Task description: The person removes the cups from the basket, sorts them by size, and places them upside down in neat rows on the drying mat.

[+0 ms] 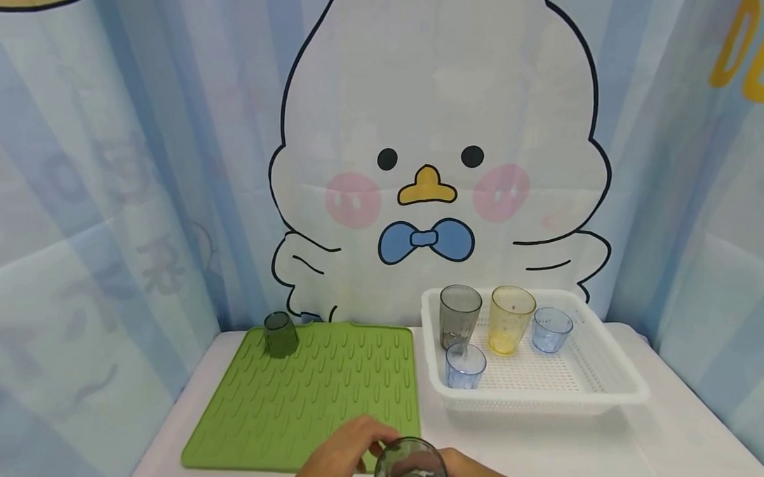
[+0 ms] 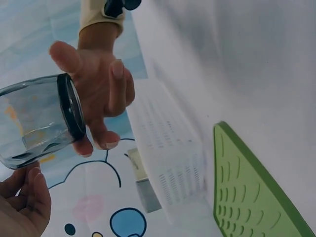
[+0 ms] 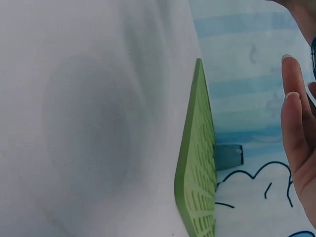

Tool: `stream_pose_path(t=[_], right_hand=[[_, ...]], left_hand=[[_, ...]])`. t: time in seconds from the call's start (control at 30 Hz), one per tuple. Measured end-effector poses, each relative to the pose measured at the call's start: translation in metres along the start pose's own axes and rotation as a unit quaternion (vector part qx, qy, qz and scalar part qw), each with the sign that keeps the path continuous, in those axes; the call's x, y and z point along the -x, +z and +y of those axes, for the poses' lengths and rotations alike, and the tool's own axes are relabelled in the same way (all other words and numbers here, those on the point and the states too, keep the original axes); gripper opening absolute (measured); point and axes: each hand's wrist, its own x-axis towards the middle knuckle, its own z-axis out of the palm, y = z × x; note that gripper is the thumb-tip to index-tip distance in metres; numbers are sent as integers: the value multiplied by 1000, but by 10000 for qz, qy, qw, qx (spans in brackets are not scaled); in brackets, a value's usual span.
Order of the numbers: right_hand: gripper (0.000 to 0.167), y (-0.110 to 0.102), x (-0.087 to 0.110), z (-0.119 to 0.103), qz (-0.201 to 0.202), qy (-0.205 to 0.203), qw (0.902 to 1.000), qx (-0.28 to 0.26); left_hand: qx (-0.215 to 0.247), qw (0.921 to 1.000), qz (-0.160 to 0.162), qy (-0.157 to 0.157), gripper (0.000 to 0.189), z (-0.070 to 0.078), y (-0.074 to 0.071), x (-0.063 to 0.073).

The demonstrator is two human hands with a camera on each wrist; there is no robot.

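Note:
A clear grey-tinted drinking glass [image 1: 412, 468] is up off the table at the near edge of the head view. My left hand [image 1: 343, 451] holds it, its fingers reaching the side near the rim; the left wrist view shows fingertips of the left hand [image 2: 27, 202] against the glass [image 2: 34, 118]. Beside the glass is my right hand [image 1: 475, 473], partly hidden by it. That right hand [image 2: 101, 89] has its thumb spread and fingers loosely bent near the thick base. In the right wrist view, straight fingers [image 3: 294, 118] show at the right edge.
A green ridged drying mat [image 1: 332, 391] lies to the left, with a dark tumbler [image 1: 281, 335] at its back-left corner. On the right, a white basket [image 1: 540, 402] holds a grey glass [image 1: 459, 315], a yellow glass [image 1: 510, 320] and two small blue glasses [image 1: 551, 331]. Patterned curtains [image 1: 234, 121] enclose the table.

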Motion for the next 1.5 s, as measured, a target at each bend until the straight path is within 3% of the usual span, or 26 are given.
stream_pose_path(t=[0.13,0.33,0.4,0.5,0.57,0.7,0.73,0.83,1.1,1.17,1.2,1.33,1.43,1.5], right_hand=[[42,-2,0,4,-68,-195,9998,-41],[46,-16,6,6,118,-175,9962,845],[48,-20,9,6,159,-89,9952,959],[50,-26,13,5,238,-43,9953,939],[49,-30,14,6,242,-260,9945,983],[47,-36,14,9,308,-695,9922,992],[46,-36,14,10,306,-745,9927,899],[47,-36,13,11,392,-712,9947,634],[52,-35,13,7,772,-305,9943,674],[53,-34,12,7,796,-457,9927,787],[53,-34,11,7,804,-565,9918,817],[53,-32,7,7,781,-945,9888,847],[52,-31,5,7,711,-1069,9894,684],[52,-30,4,8,635,-1183,9895,535]], left_hand=[[318,9994,-67,-102,56,-5,2,2],[841,9946,-429,-439,59,-11,-4,4],[926,9926,-570,-549,61,-19,-5,5],[999,9901,-771,-620,65,-51,2,8],[922,9899,-921,-564,70,-92,14,11],[979,9868,-1038,-764,81,-172,42,18],[849,9879,-1080,-713,81,-179,43,18],[975,9845,-1047,-1011,81,-198,51,20],[710,9810,-934,-1546,81,-194,50,27],[876,9767,-984,-1692,75,-195,49,27],[1091,9696,-1006,-1945,72,-206,54,27],[1441,9614,-1122,-2056,65,-206,54,26],[1476,9624,-1229,-1919,64,-181,46,26],[1635,9614,-1210,-1856,60,-150,36,24]])
